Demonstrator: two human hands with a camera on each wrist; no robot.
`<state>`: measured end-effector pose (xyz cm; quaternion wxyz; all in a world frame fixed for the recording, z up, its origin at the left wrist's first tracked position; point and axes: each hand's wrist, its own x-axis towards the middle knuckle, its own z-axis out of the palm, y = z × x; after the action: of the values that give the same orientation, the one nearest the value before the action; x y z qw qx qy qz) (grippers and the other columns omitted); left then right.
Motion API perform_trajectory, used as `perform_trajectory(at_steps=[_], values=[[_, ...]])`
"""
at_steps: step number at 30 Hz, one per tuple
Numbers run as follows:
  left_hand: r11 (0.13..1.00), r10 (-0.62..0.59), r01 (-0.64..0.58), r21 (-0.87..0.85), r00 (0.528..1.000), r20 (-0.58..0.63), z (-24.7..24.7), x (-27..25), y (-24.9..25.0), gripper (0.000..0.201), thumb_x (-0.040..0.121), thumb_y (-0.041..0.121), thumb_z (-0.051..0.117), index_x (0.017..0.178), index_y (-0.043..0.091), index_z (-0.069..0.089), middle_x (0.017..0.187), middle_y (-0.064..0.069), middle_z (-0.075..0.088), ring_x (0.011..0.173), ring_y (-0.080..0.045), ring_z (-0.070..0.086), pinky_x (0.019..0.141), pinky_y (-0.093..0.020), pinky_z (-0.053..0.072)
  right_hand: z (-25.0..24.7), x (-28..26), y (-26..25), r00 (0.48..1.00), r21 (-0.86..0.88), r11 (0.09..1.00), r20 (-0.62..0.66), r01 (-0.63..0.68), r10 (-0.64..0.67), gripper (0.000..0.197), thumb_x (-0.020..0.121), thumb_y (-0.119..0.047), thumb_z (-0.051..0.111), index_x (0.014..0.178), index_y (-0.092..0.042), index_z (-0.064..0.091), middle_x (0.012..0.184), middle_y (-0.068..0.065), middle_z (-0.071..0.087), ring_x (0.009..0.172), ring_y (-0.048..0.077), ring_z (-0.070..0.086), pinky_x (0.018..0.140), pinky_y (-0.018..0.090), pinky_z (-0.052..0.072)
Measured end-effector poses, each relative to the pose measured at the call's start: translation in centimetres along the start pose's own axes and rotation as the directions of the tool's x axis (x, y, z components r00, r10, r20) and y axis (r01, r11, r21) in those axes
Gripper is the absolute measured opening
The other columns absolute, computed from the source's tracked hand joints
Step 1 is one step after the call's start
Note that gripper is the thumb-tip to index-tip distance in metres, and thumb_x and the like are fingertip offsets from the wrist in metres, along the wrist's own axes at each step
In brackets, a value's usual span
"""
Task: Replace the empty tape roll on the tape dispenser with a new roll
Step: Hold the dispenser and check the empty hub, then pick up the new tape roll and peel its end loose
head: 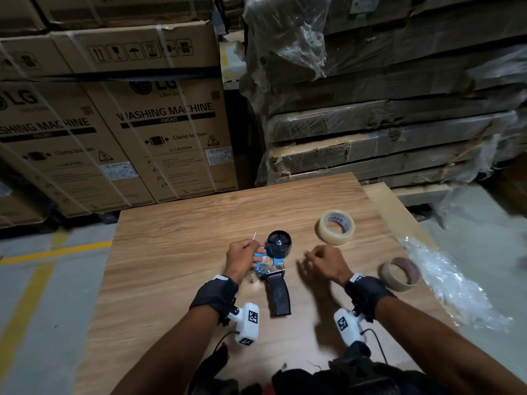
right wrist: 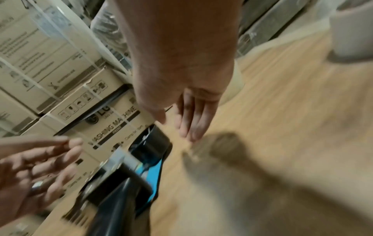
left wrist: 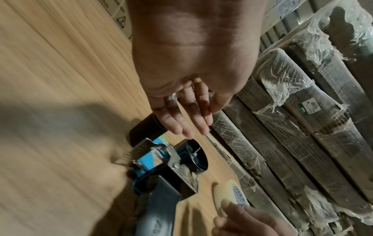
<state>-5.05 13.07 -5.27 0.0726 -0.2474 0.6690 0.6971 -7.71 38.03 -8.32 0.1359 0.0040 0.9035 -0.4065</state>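
Note:
The tape dispenser (head: pixel 276 269) lies flat on the wooden table (head: pixel 171 252), its black hub (head: pixel 279 242) bare and its black handle toward me. My left hand (head: pixel 258 256) hovers over the blue frame on the left side, fingers fairly straight (left wrist: pixel 191 121), thumb beside the forefinger. A thin pale sliver (head: pixel 254 236) sticks up by that hand; I cannot tell if it is held. My right hand (head: pixel 309 259) hangs over the table just right of the dispenser (right wrist: pixel 131 167), fingers straight (right wrist: pixel 189 127), holding nothing. The new clear roll (head: pixel 336 226) lies farther right, and the empty brown core (head: pixel 400 273) lies near the right edge.
Crumpled clear plastic wrap (head: pixel 445 280) lies along the table's right edge. Strapped washing-machine cartons (head: pixel 159 132) stand behind on the left, wrapped flat boxes (head: pixel 385 124) on the right. A yellow-lined floor (head: pixel 42 266) lies left of the table.

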Motion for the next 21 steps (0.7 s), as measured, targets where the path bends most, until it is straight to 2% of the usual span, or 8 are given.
perform_trajectory(at_steps=[2, 4, 7, 11, 14, 17, 19, 21], values=[[1.000, -0.002, 0.002, -0.018, 1.000, 0.014, 1.4, 0.1, 0.4, 0.019, 0.094, 0.010, 0.057, 0.085, 0.002, 0.071, 0.072, -0.009, 0.070, 0.047, -0.014, 0.052, 0.043, -0.020, 0.037, -2.8, 1.6, 0.4, 0.975, -0.146, 0.988, -0.208, 0.043, -0.073, 0.009, 0.083, -0.021, 0.074, 0.083, -0.012, 0.075, 0.082, 0.009, 0.079, 0.079, 0.028, 0.074, 0.075, 0.037, 0.057], [0.999, 0.002, 0.000, -0.041, 0.999, 0.034, 2.7, 0.1, 0.8, 0.019, 0.094, 0.010, 0.057, 0.084, 0.003, 0.071, 0.072, -0.010, 0.069, 0.048, -0.015, 0.051, 0.043, -0.021, 0.035, -5.1, 3.3, 0.6, 0.943, -0.260, 0.963, -0.297, 0.072, -0.151, 0.021, 0.081, -0.018, 0.074, 0.099, -0.008, 0.075, 0.102, 0.014, 0.078, 0.097, 0.032, 0.072, 0.085, 0.038, 0.055], [1.000, 0.012, -0.011, -0.010, 0.999, 0.044, 4.8, -0.2, 1.1, 0.019, 0.095, 0.010, 0.057, 0.084, 0.003, 0.070, 0.072, -0.010, 0.066, 0.049, -0.014, 0.051, 0.042, -0.020, 0.035, -6.8, 5.1, 0.8, 0.979, -0.510, 0.858, -0.137, 0.059, -0.149, 0.040, 0.083, -0.028, 0.073, 0.116, -0.005, 0.071, 0.120, 0.020, 0.072, 0.113, 0.038, 0.065, 0.093, 0.040, 0.052], [0.990, 0.034, -0.047, 0.133, 0.994, 0.101, 7.8, -0.8, 0.8, 0.021, 0.096, 0.012, 0.054, 0.084, 0.006, 0.071, 0.071, -0.005, 0.066, 0.050, -0.011, 0.052, 0.043, -0.017, 0.036, -6.3, 6.0, 1.7, 0.996, -0.704, 0.705, 0.072, 0.085, -0.049, 0.039, 0.095, -0.034, 0.061, 0.129, -0.016, 0.060, 0.132, 0.012, 0.067, 0.127, 0.033, 0.058, 0.103, 0.039, 0.041], [0.984, 0.011, -0.035, 0.177, 0.991, 0.132, 9.2, -1.3, 1.2, 0.022, 0.097, 0.015, 0.052, 0.083, 0.012, 0.069, 0.072, -0.002, 0.069, 0.052, -0.011, 0.054, 0.048, -0.022, 0.038, -6.0, 6.4, 1.9, 0.997, -0.686, 0.724, 0.076, 0.072, -0.026, 0.034, 0.095, -0.027, 0.057, 0.128, -0.018, 0.057, 0.129, 0.008, 0.068, 0.126, 0.029, 0.058, 0.102, 0.037, 0.034], [0.997, -0.027, 0.017, 0.076, 0.991, 0.134, 10.1, -1.7, 1.9, 0.021, 0.099, 0.010, 0.051, 0.083, 0.010, 0.065, 0.071, -0.007, 0.063, 0.048, -0.011, 0.049, 0.042, -0.018, 0.033, -6.3, 6.4, 1.6, 0.998, -0.610, 0.790, 0.063, 0.060, -0.027, 0.036, 0.096, -0.024, 0.058, 0.131, -0.017, 0.061, 0.133, 0.010, 0.067, 0.130, 0.030, 0.057, 0.103, 0.038, 0.034], [1.000, -0.009, 0.006, 0.025, 0.993, 0.115, 10.3, -1.5, 2.2, 0.017, 0.099, 0.011, 0.053, 0.087, 0.009, 0.065, 0.076, -0.009, 0.063, 0.048, -0.011, 0.050, 0.042, -0.018, 0.036, -6.5, 6.4, 1.3, 0.999, -0.467, 0.883, 0.031, 0.044, -0.033, 0.036, 0.094, -0.025, 0.063, 0.127, -0.014, 0.067, 0.130, 0.014, 0.069, 0.127, 0.035, 0.059, 0.100, 0.039, 0.040], [1.000, 0.019, -0.018, -0.016, 0.997, 0.068, 10.2, -1.3, 2.4, 0.009, 0.095, 0.018, 0.061, 0.091, 0.013, 0.067, 0.082, -0.009, 0.064, 0.057, -0.015, 0.054, 0.049, -0.022, 0.045, -6.4, 6.4, 0.9, 0.999, -0.236, 0.971, 0.024, 0.042, -0.038, 0.030, 0.089, -0.030, 0.067, 0.108, -0.009, 0.075, 0.112, 0.018, 0.076, 0.109, 0.035, 0.069, 0.088, 0.036, 0.049]])
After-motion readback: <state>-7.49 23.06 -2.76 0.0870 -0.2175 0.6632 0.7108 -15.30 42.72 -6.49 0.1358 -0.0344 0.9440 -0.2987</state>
